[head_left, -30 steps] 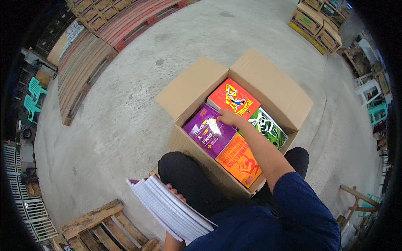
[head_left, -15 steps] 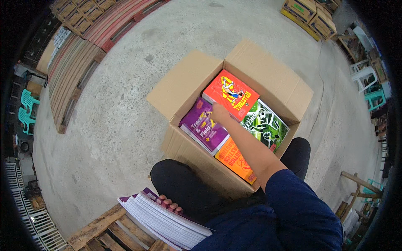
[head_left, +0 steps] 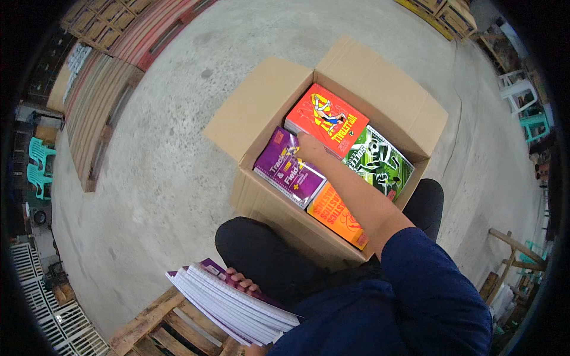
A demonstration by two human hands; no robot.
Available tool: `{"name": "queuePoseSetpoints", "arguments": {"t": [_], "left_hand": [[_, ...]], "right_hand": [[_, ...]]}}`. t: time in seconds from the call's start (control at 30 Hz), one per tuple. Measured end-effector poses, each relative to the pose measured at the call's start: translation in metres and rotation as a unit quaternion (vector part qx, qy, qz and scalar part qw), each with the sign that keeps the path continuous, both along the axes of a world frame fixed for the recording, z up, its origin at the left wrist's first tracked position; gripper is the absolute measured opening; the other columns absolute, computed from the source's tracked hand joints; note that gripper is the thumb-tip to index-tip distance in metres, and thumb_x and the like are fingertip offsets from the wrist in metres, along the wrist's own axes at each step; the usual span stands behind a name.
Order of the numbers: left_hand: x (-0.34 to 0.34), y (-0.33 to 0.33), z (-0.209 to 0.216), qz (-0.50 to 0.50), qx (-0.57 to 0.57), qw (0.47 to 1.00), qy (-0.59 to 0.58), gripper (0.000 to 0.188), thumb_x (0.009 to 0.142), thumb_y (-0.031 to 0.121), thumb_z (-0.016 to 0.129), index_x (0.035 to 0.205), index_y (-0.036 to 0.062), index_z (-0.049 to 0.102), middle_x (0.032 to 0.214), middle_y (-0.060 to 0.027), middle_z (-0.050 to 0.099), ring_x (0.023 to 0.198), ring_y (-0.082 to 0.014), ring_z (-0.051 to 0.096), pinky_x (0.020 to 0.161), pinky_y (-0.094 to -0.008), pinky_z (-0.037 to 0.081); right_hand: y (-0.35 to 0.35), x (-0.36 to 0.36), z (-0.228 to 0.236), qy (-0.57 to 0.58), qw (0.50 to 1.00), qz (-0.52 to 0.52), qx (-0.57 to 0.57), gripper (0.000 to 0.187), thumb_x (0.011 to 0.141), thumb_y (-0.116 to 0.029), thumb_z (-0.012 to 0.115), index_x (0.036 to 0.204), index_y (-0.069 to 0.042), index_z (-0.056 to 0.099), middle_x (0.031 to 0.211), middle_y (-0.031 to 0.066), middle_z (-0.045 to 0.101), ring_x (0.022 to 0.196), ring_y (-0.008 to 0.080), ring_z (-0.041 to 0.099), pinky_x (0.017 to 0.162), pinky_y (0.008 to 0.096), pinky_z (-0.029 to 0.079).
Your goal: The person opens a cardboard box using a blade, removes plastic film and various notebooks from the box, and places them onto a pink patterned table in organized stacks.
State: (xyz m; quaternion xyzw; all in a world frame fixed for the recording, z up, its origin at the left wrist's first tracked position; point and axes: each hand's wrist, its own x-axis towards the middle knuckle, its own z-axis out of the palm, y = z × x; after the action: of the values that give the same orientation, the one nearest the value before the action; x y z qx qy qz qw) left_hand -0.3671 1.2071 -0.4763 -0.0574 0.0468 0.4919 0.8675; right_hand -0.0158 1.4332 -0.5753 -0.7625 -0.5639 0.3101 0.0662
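Observation:
An opened cardboard box point(head_left: 261, 200) stands in front of my knees, with spiral notebooks lying in it. My right hand point(head_left: 310, 148) reaches into the box, its fingers closed at the inner edge of a purple notebook point(head_left: 285, 169); the fingertips are partly hidden. Beside that hand lies a red notebook point(head_left: 326, 121). A green notebook point(head_left: 383, 163) fills the right corner, and an orange notebook point(head_left: 338, 218) sits nearest me, partly covered by my forearm. At lower left, my left hand point(head_left: 242, 280) grips a thick stack of purple-covered notebooks point(head_left: 228, 305), page edges facing up.
A wooden pallet point(head_left: 169, 326) is at lower left, beside my leg. Stacked boards point(head_left: 98, 113) and cartons are at the far left. Green plastic stools point(head_left: 40, 169) stand along the left side. A white chair point(head_left: 519, 94) and wooden frame point(head_left: 515, 252) are at right.
The stack in my left hand has tilted slightly, with its page edges more fanned. My right hand stays at the purple notebook, shifted slightly. The view has moved a little.

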Motion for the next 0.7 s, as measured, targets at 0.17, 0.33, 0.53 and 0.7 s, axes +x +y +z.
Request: {"name": "queuePoseSetpoints", "arguments": {"t": [0.17,0.33,0.53,0.7], "left_hand": [[0.003,-0.002,0.002,-0.004,-0.015,1.000,0.011,0.045,0.087,0.040,0.042,0.122,0.0116,0.036,0.115,-0.0059,0.050,0.104,-0.0224,0.047,0.090,-0.0402,0.033],[0.033,0.008,0.013,0.037,-0.041,0.998,0.011,0.053,0.084,0.042,0.047,0.123,0.0074,0.036,0.116,-0.0111,0.049,0.105,-0.0281,0.048,0.090,-0.0446,0.037],[0.066,0.064,0.024,-0.018,0.073,0.942,0.327,0.061,0.070,0.024,0.058,0.123,0.0011,0.037,0.113,-0.0153,0.052,0.099,-0.0287,0.054,0.087,-0.0422,0.045],[0.179,0.097,0.056,-0.123,0.149,0.877,0.440,0.048,0.069,0.000,0.062,0.114,0.0002,0.045,0.101,-0.0108,0.057,0.089,-0.0210,0.059,0.078,-0.0340,0.050]], "right_hand": [[-0.015,0.002,0.006,0.061,0.994,-0.044,0.073,0.038,0.068,-0.006,0.061,0.103,-0.003,0.048,0.100,0.0191,0.057,0.093,0.0346,0.056,0.080,0.0420,0.046],[-0.055,-0.029,0.029,-0.050,0.951,0.075,0.294,0.065,0.067,-0.008,0.065,0.124,-0.001,0.035,0.124,0.0200,0.039,0.113,0.0320,0.041,0.090,0.0388,0.041],[-0.140,-0.008,0.159,0.686,0.716,-0.008,-0.130,0.074,0.078,-0.043,0.059,0.131,-0.003,0.027,0.125,0.0132,0.039,0.116,0.0233,0.038,0.094,0.0348,0.033],[-0.187,0.045,0.166,0.614,0.773,-0.154,0.045,0.088,0.064,-0.034,0.073,0.128,0.002,0.024,0.119,0.0149,0.043,0.111,0.0226,0.043,0.094,0.0351,0.035]]}}
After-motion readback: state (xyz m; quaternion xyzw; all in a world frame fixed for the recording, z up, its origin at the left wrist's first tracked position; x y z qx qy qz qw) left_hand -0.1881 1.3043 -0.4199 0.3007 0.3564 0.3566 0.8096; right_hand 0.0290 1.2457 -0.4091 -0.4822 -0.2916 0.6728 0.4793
